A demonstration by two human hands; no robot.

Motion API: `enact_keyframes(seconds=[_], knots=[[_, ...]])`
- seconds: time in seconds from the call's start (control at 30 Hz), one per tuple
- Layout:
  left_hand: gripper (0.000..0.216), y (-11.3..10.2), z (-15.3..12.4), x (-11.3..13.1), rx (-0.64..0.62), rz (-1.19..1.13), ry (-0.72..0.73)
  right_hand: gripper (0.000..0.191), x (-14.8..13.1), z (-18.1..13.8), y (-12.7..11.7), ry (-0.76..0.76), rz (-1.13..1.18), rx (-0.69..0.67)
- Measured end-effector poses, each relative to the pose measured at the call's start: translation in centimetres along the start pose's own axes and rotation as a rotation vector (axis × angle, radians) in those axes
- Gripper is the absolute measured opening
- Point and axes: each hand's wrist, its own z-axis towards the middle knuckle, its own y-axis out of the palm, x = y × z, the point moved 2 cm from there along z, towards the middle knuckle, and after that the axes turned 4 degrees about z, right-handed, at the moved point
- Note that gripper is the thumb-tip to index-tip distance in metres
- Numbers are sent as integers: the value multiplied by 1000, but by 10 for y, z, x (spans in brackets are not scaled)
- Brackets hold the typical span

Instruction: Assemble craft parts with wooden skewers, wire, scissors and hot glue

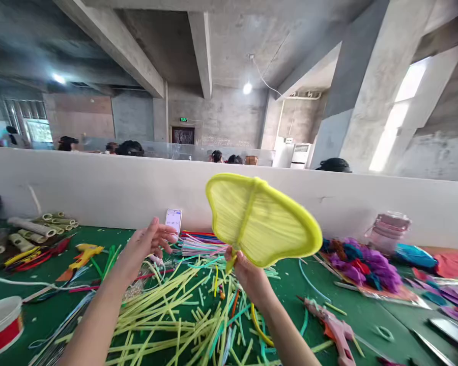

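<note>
My right hand (248,272) pinches the short stem of a yellow leaf-shaped fan (278,218), raised above the table. Sheer yellow material fills its thick fuzzy rim, and a rib runs up the middle. To the left, my left hand (152,241) hovers with its fingers apart and slightly bent, touching nothing that I can see. Behind its fingertips a phone (173,221) leans upright against the white partition. Below both hands lie many loose pale-yellow strips (164,305), mixed with some teal ones.
The green table (290,300) carries a pink glue gun (330,325), a yellow glue gun (84,254), purple and blue fabric bundles (366,262), bamboo tubes (41,229) and a red-and-white paper cup (2,325). A white partition (99,188) runs behind, with several people's heads beyond.
</note>
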Motion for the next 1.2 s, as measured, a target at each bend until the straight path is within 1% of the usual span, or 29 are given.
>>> enact_keyframes(seconds=[0.1, 0.2, 0.33, 0.43, 0.57, 0.7, 0.8, 0.9, 0.97, 1.03, 1.2], knots=[[66, -2, 1, -3, 5, -7, 20, 24, 15, -1, 8, 82, 75, -79], [66, -1, 2, -5, 15, 5, 23, 23, 22, -3, 14, 162, 100, -134], [68, 11, 2, -6, -3, 74, -11, 25, 22, -7, 18, 247, 107, -181], [69, 26, 3, -9, -80, 156, -37, 24, 21, -8, 18, 273, 130, -185], [68, 41, 8, -20, -173, 218, -28, 21, 20, -9, 20, 285, 156, -173], [67, 43, 13, -30, -224, 247, -20, 24, 20, -10, 23, 319, 165, -160], [70, 42, 12, -33, -248, 266, -17, 26, 21, -10, 24, 316, 164, -156], [68, 47, 7, -36, -352, 263, 7, 30, 24, -11, 23, 351, 173, -91], [67, 54, 4, -40, -457, 223, 23, 33, 30, -10, 23, 378, 190, -27], [64, 63, 2, -46, -528, 178, 17, 31, 38, -10, 21, 403, 208, 24], [54, 82, 5, -63, -530, 101, -27, 25, 62, -9, 12, 483, 221, 141]])
